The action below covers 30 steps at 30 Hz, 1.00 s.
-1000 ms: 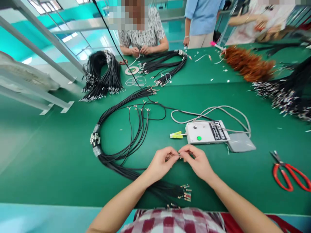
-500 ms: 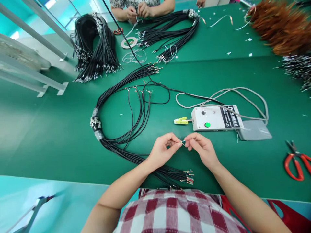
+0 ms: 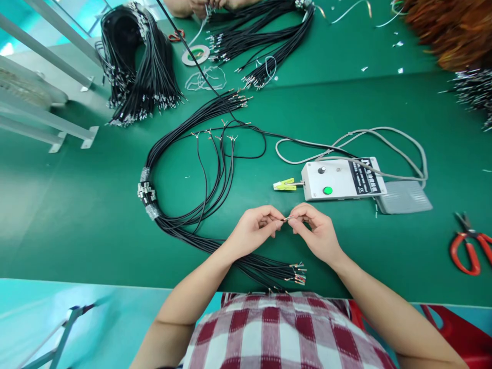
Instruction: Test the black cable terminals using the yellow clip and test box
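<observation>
My left hand pinches the end of a black cable just above the green table. Close beside it, my right hand has its thumb and fingertips closed on the thin inner wires at that cable's tip. Below my hands lie the loose ends of a bundle of black cables, with coloured wires and bare copper showing. The bundle curves left to a taped stretch with metal connectors. Several of its cables stand apart, their wire tips splayed out.
Beyond my hands sits a white control box with a green button and yellow-green clip, beside a grey pedal. Red-handled pliers lie right. Farther back are another cable bundle, a tape roll and a co-worker's hands.
My fingertips have come closer together, and the thin wires that showed apart between them now look gathered. The whole view has shifted slightly, so the far person shows less.
</observation>
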Tool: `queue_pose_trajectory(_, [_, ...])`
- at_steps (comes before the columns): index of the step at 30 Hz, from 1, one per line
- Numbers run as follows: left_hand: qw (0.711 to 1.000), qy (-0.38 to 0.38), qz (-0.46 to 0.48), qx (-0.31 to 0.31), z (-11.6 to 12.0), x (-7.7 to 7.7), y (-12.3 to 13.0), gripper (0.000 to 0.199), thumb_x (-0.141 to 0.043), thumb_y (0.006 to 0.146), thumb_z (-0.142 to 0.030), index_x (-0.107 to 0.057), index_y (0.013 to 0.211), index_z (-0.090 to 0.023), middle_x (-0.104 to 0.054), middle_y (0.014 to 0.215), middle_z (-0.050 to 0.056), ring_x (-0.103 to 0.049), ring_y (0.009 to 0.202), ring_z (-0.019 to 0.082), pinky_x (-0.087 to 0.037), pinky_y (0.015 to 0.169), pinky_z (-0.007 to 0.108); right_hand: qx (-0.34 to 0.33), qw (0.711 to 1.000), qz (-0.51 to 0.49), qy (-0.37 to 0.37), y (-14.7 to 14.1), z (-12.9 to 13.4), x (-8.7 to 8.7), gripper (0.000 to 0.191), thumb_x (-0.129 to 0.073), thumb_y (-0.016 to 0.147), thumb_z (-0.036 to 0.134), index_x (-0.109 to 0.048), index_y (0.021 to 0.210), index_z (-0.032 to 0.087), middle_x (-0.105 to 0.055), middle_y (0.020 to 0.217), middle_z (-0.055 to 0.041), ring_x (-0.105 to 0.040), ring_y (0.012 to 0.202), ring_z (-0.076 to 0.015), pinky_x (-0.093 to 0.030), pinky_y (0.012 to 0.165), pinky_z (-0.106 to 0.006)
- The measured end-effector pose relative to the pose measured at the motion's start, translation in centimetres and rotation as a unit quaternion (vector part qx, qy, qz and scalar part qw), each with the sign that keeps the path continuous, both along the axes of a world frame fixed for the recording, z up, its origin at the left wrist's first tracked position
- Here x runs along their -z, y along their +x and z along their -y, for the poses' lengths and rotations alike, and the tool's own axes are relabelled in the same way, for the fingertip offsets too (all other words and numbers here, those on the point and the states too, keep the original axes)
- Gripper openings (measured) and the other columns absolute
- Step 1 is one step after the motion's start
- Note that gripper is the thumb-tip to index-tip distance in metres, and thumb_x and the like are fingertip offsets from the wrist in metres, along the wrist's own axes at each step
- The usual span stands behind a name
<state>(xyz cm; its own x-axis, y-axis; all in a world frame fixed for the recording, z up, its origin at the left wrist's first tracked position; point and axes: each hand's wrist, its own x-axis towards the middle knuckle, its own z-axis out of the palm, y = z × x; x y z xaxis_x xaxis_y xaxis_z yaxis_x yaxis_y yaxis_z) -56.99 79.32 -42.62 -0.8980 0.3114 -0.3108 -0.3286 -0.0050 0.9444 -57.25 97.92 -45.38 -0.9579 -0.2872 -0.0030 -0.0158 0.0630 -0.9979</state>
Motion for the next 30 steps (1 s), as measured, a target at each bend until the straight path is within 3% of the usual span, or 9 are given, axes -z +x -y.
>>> queue_pose_trajectory(4, [0.999,0.021,0.006,-0.039,0.0,0.1,0.0,0.034,-0.076,0.08,-0.044,-0.062,0.084,-0.013,-0.061,0.06,-0.001,-0.057,0.05,0.008,-0.047,0.05,0.021,-0.008,1.0,0.016,0.012,0.0,-0.3,0.3,0.021,-0.065,0.091,0.04,-0.061,0.083,0.021,-0.06,0.074,-0.0003,-0.056,0.065,-0.0129,-0.047,0.063,-0.03])
queue_pose_trajectory(9, [0.998,0.035,0.006,-0.052,-0.2,0.4,0.1,0.037,-0.076,0.079,-0.047,-0.061,0.082,-0.013,-0.063,0.056,0.0,-0.059,0.049,0.009,-0.048,0.05,0.021,-0.001,0.999,0.044,-0.024,-0.2,0.1,0.0,0.034,-0.07,0.086,0.046,-0.063,0.108,0.022,-0.065,0.094,-0.0036,-0.059,0.068,-0.0122,-0.05,0.065,-0.03])
queue_pose_trajectory(15, [0.997,0.048,0.016,-0.058,-0.6,0.8,0.4,0.037,-0.078,0.078,-0.045,-0.057,0.079,-0.014,-0.065,0.058,0.0,-0.061,0.052,0.01,-0.051,0.054,0.023,0.026,0.99,0.104,-0.09,-0.1,1.5,0.2,0.023,-0.073,0.083,0.044,-0.069,0.081,0.021,-0.063,0.087,-0.0012,-0.05,0.056,-0.0081,-0.044,0.052,-0.026])
queue_pose_trajectory(22, [0.995,0.057,0.011,-0.078,-1.1,1.4,0.6,0.034,-0.076,0.08,-0.042,-0.057,0.082,-0.015,-0.061,0.06,-0.002,-0.061,0.055,0.01,-0.048,0.054,0.022,0.027,0.973,0.197,-0.117,-0.2,1.3,0.9,0.028,-0.077,0.078,0.047,-0.071,0.081,0.02,-0.068,0.076,-0.0003,-0.045,0.047,-0.0066,-0.039,0.046,-0.025])
queue_pose_trajectory(27, [0.994,0.077,-0.025,-0.067,-1.2,1.1,0.6,0.031,-0.074,0.083,-0.037,-0.062,0.103,-0.016,-0.062,0.089,0.003,-0.064,0.068,0.01,-0.051,0.061,0.023,0.004,0.975,0.192,-0.111,0.0,1.4,0.7,0.029,-0.077,0.077,0.049,-0.069,0.079,0.02,-0.061,0.062,0.0033,-0.05,0.047,-0.0084,-0.043,0.048,-0.025])
queue_pose_trajectory(30, [0.992,0.014,-0.088,-0.085,-1.3,0.9,0.6,0.021,-0.076,0.082,-0.032,-0.071,0.093,-0.014,-0.059,0.094,0.005,-0.062,0.077,0.012,-0.051,0.067,0.023,0.002,0.977,0.187,-0.102,0.2,1.6,0.5,0.033,-0.078,0.076,0.051,-0.067,0.078,0.02,-0.059,0.061,0.0043,-0.053,0.047,-0.0086,-0.043,0.049,-0.024])
